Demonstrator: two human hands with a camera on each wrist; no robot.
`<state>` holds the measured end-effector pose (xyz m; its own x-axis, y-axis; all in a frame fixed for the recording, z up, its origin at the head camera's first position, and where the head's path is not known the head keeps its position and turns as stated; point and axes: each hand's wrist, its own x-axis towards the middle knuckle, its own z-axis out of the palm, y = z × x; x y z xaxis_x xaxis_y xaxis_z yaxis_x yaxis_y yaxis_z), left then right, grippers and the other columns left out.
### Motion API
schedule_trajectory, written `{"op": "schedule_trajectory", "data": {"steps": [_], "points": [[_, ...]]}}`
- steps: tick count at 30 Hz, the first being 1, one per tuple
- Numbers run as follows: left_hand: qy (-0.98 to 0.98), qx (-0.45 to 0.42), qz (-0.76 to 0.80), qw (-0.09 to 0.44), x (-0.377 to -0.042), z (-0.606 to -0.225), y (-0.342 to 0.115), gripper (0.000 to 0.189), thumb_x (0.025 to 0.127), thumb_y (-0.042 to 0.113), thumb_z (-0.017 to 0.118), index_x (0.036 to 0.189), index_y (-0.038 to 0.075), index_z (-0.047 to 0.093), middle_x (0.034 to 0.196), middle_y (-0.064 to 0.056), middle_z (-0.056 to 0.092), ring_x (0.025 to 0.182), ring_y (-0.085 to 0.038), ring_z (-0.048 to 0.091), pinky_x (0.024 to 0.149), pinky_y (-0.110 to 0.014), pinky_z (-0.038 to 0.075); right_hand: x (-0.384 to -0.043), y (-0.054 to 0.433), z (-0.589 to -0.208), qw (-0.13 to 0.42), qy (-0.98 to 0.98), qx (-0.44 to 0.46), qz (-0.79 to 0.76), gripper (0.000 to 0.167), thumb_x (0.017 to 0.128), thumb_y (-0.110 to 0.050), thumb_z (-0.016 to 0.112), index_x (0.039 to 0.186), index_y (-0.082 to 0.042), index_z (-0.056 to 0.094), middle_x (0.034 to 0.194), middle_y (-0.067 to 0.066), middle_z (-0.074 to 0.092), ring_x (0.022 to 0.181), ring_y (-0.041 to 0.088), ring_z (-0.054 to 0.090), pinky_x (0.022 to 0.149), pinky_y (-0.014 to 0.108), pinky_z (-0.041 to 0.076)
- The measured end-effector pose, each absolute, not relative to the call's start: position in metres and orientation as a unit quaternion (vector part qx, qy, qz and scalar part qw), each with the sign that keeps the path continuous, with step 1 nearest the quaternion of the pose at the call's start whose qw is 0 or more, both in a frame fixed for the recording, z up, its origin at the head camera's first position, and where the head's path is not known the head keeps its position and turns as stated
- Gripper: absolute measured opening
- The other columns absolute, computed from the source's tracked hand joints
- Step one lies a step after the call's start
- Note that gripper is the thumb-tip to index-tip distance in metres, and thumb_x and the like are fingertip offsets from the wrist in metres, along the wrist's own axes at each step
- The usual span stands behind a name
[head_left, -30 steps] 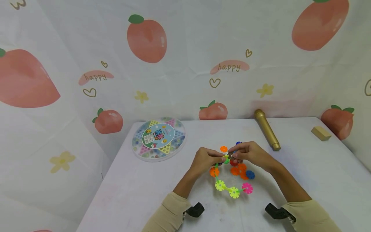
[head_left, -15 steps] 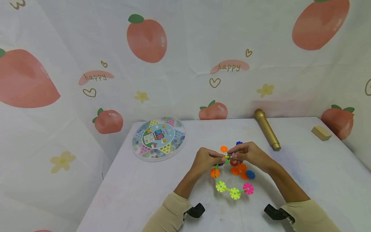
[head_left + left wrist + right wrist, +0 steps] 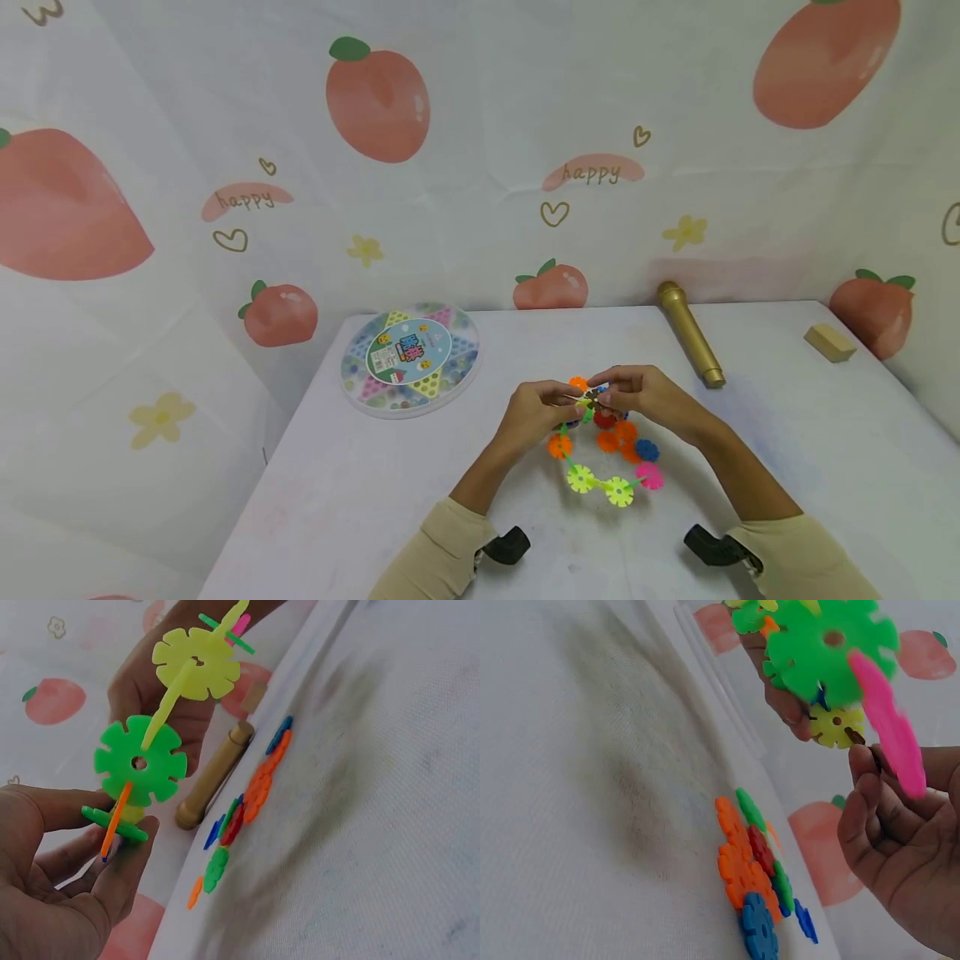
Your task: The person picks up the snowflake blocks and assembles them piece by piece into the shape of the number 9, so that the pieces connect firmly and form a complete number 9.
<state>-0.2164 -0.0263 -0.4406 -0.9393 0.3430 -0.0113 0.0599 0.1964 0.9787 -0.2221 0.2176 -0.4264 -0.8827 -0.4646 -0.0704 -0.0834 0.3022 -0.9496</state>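
My left hand (image 3: 534,412) pinches one end of a chain of notched snowflake discs, near a yellow disc (image 3: 836,724). My right hand (image 3: 651,402) holds a brown snowflake disc (image 3: 592,400) between thumb and fingers, its edge right at that yellow disc's rim. From the left hand the chain loops down toward the person, through an orange disc (image 3: 559,447) and two yellow-green discs (image 3: 581,479), to a pink disc (image 3: 649,477) at its free end. In the left wrist view, a green disc (image 3: 140,760) hangs just above the left fingertips. Fingers partly hide the brown disc.
Loose discs lie on the white table (image 3: 360,517) beneath the hands, among them orange discs (image 3: 739,874) and a blue disc (image 3: 760,928). A round Chinese checkers box (image 3: 409,360) is at back left. A gold microphone-like cylinder (image 3: 692,335) and a wooden block (image 3: 829,342) lie toward the right.
The chain's pink free end has shifted slightly right and up. The brown disc has tilted between the right fingers, first edge-on and now more face-on. Both hands stay almost in place.
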Motion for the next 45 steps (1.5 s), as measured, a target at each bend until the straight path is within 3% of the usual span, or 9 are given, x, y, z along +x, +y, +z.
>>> {"op": "schedule_trajectory", "data": {"steps": [7,14,21,30,38,45], "points": [[0.771,0.134,0.611,0.12,-0.213,-0.438,-0.027,0.023,0.093,0.022,0.083,0.115,0.016,0.081,0.107,0.0,0.078,0.095,-0.011,0.073,0.078,-0.027,0.061,-0.222,0.217,-0.426,0.173,0.786,-0.158,-0.572,0.036,0.107,-0.016,0.06,0.134,0.006,0.066,0.111,0.024,0.075,0.094,0.033,0.069,0.088,0.041,0.058],[0.768,0.146,0.607,0.138,-0.213,-0.438,-0.024,0.033,0.091,0.024,0.084,0.122,0.019,0.078,0.108,0.002,0.077,0.095,-0.013,0.075,0.079,-0.03,0.063,-0.221,0.214,-0.426,0.167,0.789,-0.148,-0.572,0.034,0.105,-0.014,0.061,0.133,0.005,0.066,0.103,0.023,0.078,0.092,0.035,0.073,0.088,0.042,0.06],[0.788,0.188,0.579,0.092,-0.212,-0.441,-0.024,0.043,0.09,0.025,0.087,0.129,0.012,0.075,0.108,0.0,0.079,0.093,-0.011,0.077,0.079,-0.026,0.063,-0.22,0.209,-0.426,0.17,0.784,-0.155,-0.576,0.041,0.103,-0.019,0.069,0.134,0.006,0.063,0.094,0.022,0.078,0.088,0.036,0.077,0.087,0.039,0.063],[0.796,0.195,0.57,0.06,-0.212,-0.437,-0.025,0.028,0.09,0.019,0.087,0.116,0.012,0.081,0.101,0.0,0.079,0.085,-0.008,0.077,0.071,-0.023,0.063,-0.221,0.213,-0.425,0.162,0.803,-0.149,-0.554,0.035,0.103,-0.02,0.067,0.131,0.0,0.068,0.099,0.023,0.077,0.091,0.036,0.073,0.086,0.045,0.061],[0.791,0.18,0.581,0.065,-0.217,-0.435,-0.033,0.036,0.091,0.019,0.085,0.126,0.011,0.078,0.108,-0.001,0.079,0.092,-0.012,0.077,0.075,-0.026,0.064,-0.226,0.232,-0.427,0.157,0.832,-0.147,-0.511,0.032,0.1,-0.019,0.07,0.124,0.002,0.073,0.108,0.016,0.077,0.094,0.034,0.07,0.081,0.042,0.061],[0.806,0.183,0.559,0.063,-0.218,-0.429,-0.039,0.039,0.092,0.019,0.084,0.13,0.013,0.077,0.111,0.0,0.079,0.096,-0.013,0.076,0.078,-0.027,0.064,-0.231,0.243,-0.431,0.174,0.838,-0.162,-0.492,0.031,0.097,-0.009,0.072,0.124,0.005,0.072,0.104,0.014,0.076,0.096,0.027,0.073,0.084,0.036,0.062]]}}
